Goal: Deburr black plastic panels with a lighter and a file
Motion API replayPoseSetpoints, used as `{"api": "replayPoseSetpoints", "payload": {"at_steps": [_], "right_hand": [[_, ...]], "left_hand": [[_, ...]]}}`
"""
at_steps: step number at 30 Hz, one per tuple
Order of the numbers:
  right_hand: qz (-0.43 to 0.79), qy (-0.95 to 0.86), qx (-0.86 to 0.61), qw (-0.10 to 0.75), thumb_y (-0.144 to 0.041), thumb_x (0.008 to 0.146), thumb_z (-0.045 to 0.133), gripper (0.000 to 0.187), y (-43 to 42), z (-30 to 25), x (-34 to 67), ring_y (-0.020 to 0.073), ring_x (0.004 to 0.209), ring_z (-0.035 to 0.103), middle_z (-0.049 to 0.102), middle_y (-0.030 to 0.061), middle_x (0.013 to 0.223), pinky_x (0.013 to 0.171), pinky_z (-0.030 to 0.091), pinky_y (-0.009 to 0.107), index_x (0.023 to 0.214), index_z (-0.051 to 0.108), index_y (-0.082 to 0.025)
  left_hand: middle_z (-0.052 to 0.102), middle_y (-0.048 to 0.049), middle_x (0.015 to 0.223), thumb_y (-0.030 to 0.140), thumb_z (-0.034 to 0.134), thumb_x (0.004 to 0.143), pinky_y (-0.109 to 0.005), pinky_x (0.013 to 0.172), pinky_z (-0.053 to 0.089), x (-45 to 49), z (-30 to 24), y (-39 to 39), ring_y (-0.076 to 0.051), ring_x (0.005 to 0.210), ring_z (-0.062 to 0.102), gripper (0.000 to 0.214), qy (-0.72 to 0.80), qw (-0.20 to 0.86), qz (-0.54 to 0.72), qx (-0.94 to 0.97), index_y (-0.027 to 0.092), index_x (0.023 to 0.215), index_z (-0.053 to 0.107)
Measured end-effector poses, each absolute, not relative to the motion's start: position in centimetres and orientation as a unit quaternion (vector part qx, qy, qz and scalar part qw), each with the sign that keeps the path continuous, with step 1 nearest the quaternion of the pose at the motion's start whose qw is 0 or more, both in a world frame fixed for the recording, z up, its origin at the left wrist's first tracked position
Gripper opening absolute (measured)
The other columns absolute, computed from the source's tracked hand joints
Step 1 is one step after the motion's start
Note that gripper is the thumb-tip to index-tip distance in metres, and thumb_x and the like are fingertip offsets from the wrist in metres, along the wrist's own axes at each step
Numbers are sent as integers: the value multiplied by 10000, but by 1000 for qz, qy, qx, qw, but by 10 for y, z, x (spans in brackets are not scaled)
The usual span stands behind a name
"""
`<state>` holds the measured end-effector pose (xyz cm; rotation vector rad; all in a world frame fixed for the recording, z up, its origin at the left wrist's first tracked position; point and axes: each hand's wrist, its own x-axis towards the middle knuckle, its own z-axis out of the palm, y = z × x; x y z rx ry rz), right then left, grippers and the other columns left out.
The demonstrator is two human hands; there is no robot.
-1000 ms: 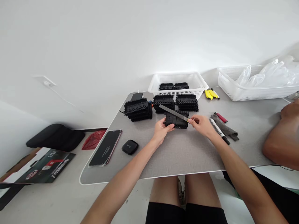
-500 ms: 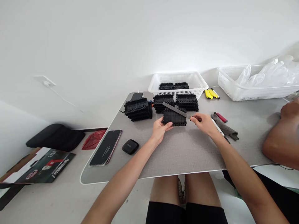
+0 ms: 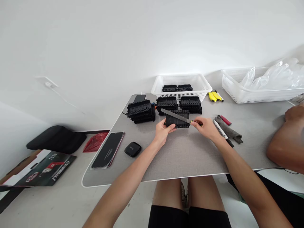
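My left hand [image 3: 164, 129] grips a black plastic part [image 3: 174, 121] by its left end, thumb on the front face. In my right hand [image 3: 201, 126] is a flat metal file [image 3: 174, 115], pinched near its right end. The file's long blade slants across the face of the part, its far tip up and to the left. Behind lie stacks of similar black parts: a left stack [image 3: 140, 110], a middle stack [image 3: 166, 104] and a right stack [image 3: 190, 104].
A white basket [image 3: 181, 93] holds more black parts; another basket [image 3: 268, 95] holds clear bags. A phone [image 3: 108, 150] and small black case [image 3: 132, 149] lie left. Right are a marker [image 3: 220, 129], grey cloth [image 3: 231, 131], red object [image 3: 225, 119] and another person's arm [image 3: 288, 142].
The file has slid left and slightly down across the part, its tip now lower. My right hand has moved a little left with it. My left hand and the part stay nearly still.
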<state>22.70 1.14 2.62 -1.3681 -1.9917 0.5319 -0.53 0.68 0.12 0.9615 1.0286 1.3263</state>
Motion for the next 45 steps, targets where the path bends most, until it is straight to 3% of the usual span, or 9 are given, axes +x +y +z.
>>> {"api": "replayPoseSetpoints", "payload": {"at_steps": [7,16,19,22,26,30,36,40,45], "right_hand": [[186,-755,-544,315,-473,869,531,311,16,23,235,154,574,497,586,2,592,576,341,277,772,663,-208],[236,-747,-517,345,-514,870,499,367,15,26,234,143,567,491,585,9,613,549,351,271,766,645,-193],[210,-747,-532,340,-514,865,510,367,17,24,234,144,565,491,581,9,599,552,350,277,752,649,-194],[208,-702,-561,386,-535,865,512,383,20,21,238,139,548,495,568,8,592,541,368,276,761,631,-186],[324,-626,-549,449,-614,849,514,438,21,22,240,116,478,482,563,8,617,441,381,249,814,599,-185],[430,-589,-519,446,-658,792,575,469,18,24,235,100,451,479,564,5,631,377,376,227,799,584,-189],[556,-543,-478,410,-647,755,630,453,16,25,225,85,454,475,671,38,788,357,370,217,853,557,-210],[607,-485,-471,418,-633,789,604,434,16,27,224,83,435,436,709,66,838,344,342,217,905,514,-225],[633,-456,-459,425,-569,763,666,415,16,29,225,65,437,380,684,52,814,356,315,207,951,555,-215]], "left_hand": [[703,-53,917,246,862,570,-425,847,592,-3,1,6,-178,816,679,506,439,584,552,401,140,1021,660],[702,-72,959,268,851,578,-432,827,591,-5,9,5,-217,863,675,497,456,540,561,431,138,1014,653],[703,-64,908,284,839,606,-425,787,597,-4,10,3,-215,826,680,654,459,532,559,440,166,1189,566],[701,-53,878,307,830,636,-407,765,597,-5,10,3,-215,813,686,770,458,516,571,445,210,1290,435],[689,-82,985,391,797,682,-392,761,593,-6,12,3,-240,900,683,610,448,496,583,463,224,1160,457],[692,-83,948,469,774,691,-415,769,583,-6,15,3,-250,888,683,576,445,505,574,465,216,1110,470],[686,-80,967,450,787,681,-376,745,569,-6,12,5,-243,871,679,624,428,488,591,480,229,1169,467],[681,-74,921,408,747,735,-341,768,540,-7,10,3,-219,855,672,437,416,438,583,544,213,1058,527],[669,-123,1172,318,641,835,-397,978,466,0,11,-9,-243,1180,595,173,380,403,563,614,218,945,553]]}}
